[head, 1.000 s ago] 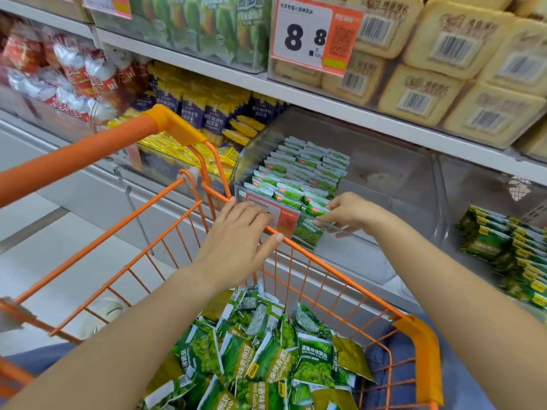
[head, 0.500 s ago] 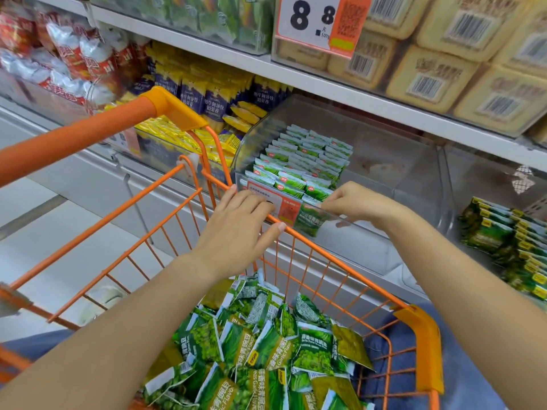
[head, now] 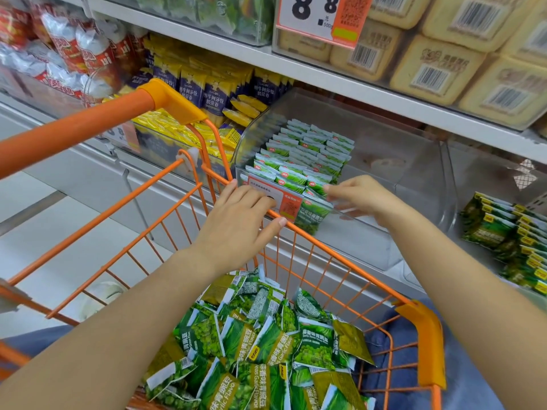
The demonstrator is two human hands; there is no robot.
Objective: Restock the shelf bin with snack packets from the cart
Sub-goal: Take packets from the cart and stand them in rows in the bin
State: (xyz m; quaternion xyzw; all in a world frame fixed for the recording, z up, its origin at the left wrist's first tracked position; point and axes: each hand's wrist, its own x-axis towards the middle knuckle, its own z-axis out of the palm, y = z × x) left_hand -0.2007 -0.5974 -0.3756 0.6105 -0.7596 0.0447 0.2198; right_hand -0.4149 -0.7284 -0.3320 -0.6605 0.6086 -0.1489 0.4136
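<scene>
Several rows of green snack packets point(head: 299, 161) stand upright in the left part of a clear shelf bin point(head: 384, 161); its right part holds nothing. My right hand point(head: 364, 199) reaches into the bin, its straight fingers touching the front packets at the row's right end. My left hand point(head: 236, 220) rests flat over the bin's front edge and the rim of the orange cart point(head: 340, 255), holding nothing. A loose heap of green packets point(head: 266, 344) lies in the cart below my arms.
A red-and-white price label point(head: 284, 199) hangs on the bin's front. To the right a neighbouring bin holds dark green packets point(head: 503, 229). Yellow and blue packets point(head: 207, 93) fill the left bin. The cart handle point(head: 74, 128) crosses the left side. A shelf edge point(head: 384, 93) runs above.
My right hand has slid a little up and left along the front row of packets in the bin. My left hand has stayed on the bin front and cart rim.
</scene>
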